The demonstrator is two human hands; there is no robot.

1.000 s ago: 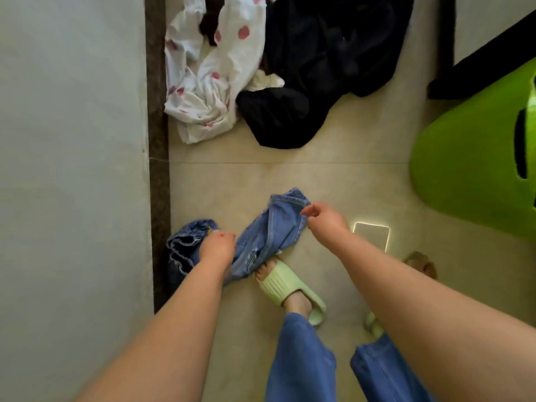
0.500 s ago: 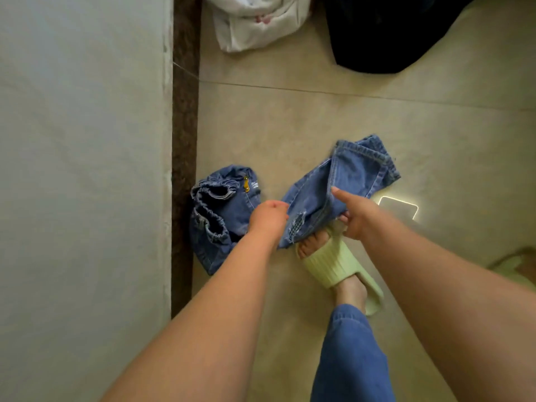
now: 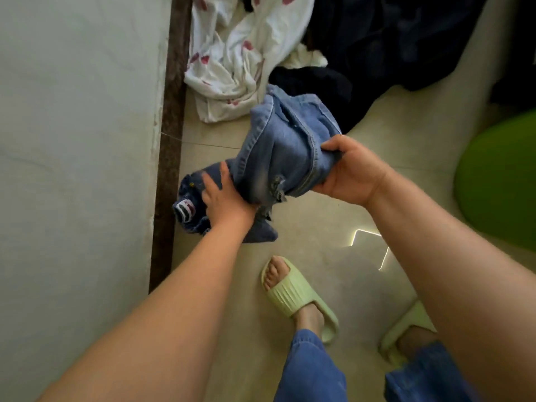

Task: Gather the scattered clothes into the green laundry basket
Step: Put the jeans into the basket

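A bunched pair of blue jeans (image 3: pixel 278 152) hangs above the floor between my two hands. My left hand (image 3: pixel 224 200) grips its lower left part near the waistband, and my right hand (image 3: pixel 352 172) grips the right side. The green laundry basket (image 3: pixel 499 175) shows only as a curved wall at the right edge. A white garment with red spots (image 3: pixel 232 59) and a dark garment (image 3: pixel 391 44) lie on the floor at the top.
A pale wall (image 3: pixel 78 169) with a dark baseboard (image 3: pixel 168 175) runs down the left. My feet in green slippers (image 3: pixel 295 294) stand on the beige tile floor below the jeans. A bright light reflection (image 3: pixel 368 245) marks the tile.
The jeans were lying on the floor by the baseboard; both hands have gathered them and lifted them off the floor. The view has tilted up, showing the basket and other clothes again.
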